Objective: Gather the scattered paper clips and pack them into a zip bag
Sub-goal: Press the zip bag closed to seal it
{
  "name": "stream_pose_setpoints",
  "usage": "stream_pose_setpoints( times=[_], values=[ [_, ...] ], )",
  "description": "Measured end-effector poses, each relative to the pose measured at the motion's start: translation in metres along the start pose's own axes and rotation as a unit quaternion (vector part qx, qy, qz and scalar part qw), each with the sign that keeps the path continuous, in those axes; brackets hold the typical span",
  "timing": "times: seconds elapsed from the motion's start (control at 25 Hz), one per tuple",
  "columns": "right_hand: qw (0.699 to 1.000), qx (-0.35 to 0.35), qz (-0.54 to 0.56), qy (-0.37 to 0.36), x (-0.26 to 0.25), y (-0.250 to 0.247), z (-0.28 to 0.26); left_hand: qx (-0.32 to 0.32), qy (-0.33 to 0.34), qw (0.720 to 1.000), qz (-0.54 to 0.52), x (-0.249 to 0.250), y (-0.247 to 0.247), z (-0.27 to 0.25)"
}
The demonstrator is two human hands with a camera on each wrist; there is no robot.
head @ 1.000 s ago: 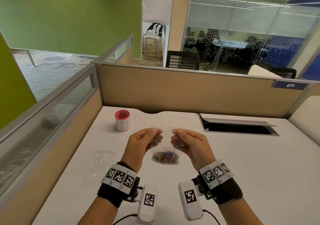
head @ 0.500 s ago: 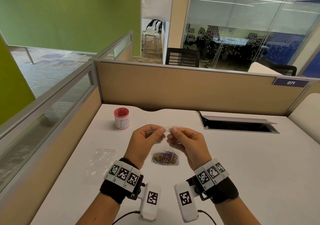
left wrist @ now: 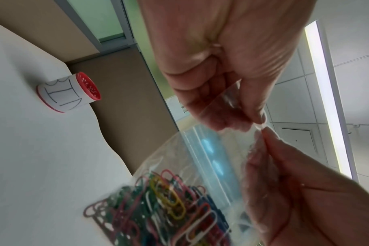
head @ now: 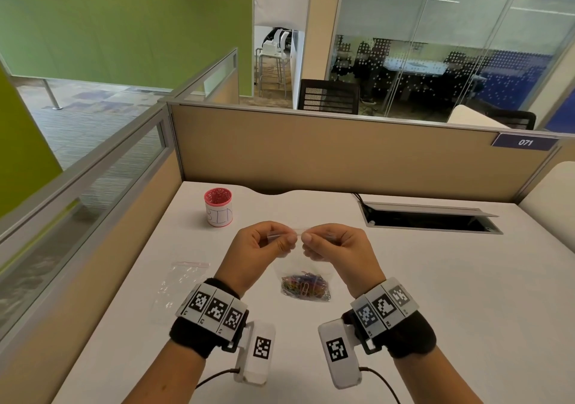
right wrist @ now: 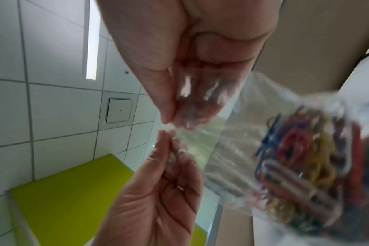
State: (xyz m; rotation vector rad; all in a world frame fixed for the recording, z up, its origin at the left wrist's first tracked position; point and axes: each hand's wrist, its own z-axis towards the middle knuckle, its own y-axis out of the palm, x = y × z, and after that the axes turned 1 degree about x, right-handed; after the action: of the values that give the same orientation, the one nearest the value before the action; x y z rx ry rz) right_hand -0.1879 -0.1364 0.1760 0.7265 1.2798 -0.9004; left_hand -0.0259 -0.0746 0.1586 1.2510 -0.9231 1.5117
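Observation:
A clear zip bag (head: 303, 266) hangs above the white desk (head: 435, 279), its bottom heavy with several coloured paper clips (head: 306, 288). My left hand (head: 264, 249) pinches the bag's top strip between thumb and forefinger. My right hand (head: 334, 248) pinches the same strip right beside it, so the thumbs nearly touch at the middle. In the left wrist view the zip bag (left wrist: 211, 158) and paper clips (left wrist: 162, 209) fill the lower half. In the right wrist view the zip bag (right wrist: 242, 149) and paper clips (right wrist: 301, 174) are blurred.
A red pot with a white label (head: 218, 206) stands at the back left of the desk. A second, flat zip bag (head: 180, 285) lies on the left. An open cable slot (head: 429, 221) is at the back right. Beige partitions (head: 311, 154) close the desk.
Both hands have slid towards each other along the bag's top strip and now meet at its middle. The bag of clips still hangs in about the same place.

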Motion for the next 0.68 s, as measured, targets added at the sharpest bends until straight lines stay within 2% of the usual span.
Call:
stream_pose_setpoints(
  times=[0.2,0.36,0.48,0.68],
  values=[
    [0.992,0.034,-0.113,-0.043,0.005,-0.012,0.001,0.018,0.010,0.999,0.026,-0.004,-0.006,0.002],
    [0.974,0.015,-0.189,-0.121,0.009,-0.014,-0.002,0.014,0.027,0.999,0.039,-0.007,-0.009,0.001],
    [0.966,0.022,-0.202,-0.160,0.009,-0.011,-0.003,0.016,0.045,0.998,0.046,-0.005,-0.007,-0.002],
    [0.966,0.018,-0.191,-0.172,0.009,-0.005,-0.004,0.015,0.062,0.996,0.056,-0.003,-0.005,-0.004]
  ],
)
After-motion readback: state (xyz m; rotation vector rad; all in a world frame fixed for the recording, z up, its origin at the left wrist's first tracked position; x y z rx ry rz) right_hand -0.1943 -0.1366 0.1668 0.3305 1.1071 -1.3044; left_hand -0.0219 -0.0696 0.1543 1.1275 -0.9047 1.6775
